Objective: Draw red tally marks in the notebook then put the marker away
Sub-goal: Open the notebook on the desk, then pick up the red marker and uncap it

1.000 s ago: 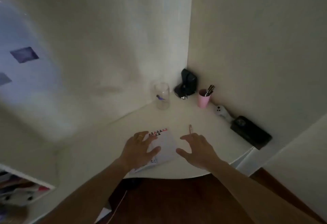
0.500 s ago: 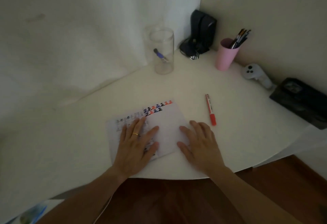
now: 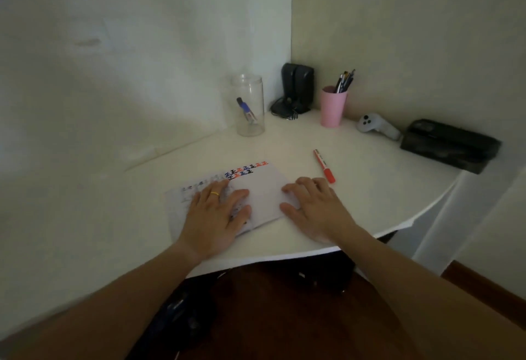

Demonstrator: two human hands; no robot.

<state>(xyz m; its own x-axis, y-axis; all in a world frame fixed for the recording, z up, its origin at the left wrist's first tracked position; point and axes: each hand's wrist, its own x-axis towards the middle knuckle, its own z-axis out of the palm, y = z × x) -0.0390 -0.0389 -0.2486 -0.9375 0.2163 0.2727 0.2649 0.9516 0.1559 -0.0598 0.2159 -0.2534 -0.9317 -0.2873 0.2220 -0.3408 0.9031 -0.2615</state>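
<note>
A: Wide shot first: the white bench fills the corner where two walls meet, and its front edge curves round just this side of the notebook.

B: Bare surface on the notebook's left all the way to the wall. On the far side of it there is an open strip before the back row begins.

A: That back row, biggest first: a black box far off to the notebook's right against the wall, a black speaker in the corner beyond it, a clear jar with a blue pen inside, a pink cup of pens, a white controller.

B: And the notebook itself lies open, coloured tally marks along its far edge, near edge close to the bench rim.

A: Left hand is flat on the left page, fingers spread, grip released, holding nothing. A ring on one finger.

B: Right hand the same: palm down, fingers loose, thumb and fingertips on the notebook's right edge. Nothing grasped.

A: The red marker?

B: Lying on the bench just right of the notebook, cap end nearest, just beyond the right hand's fingertips. Whether it touches them I cannot tell.
</note>
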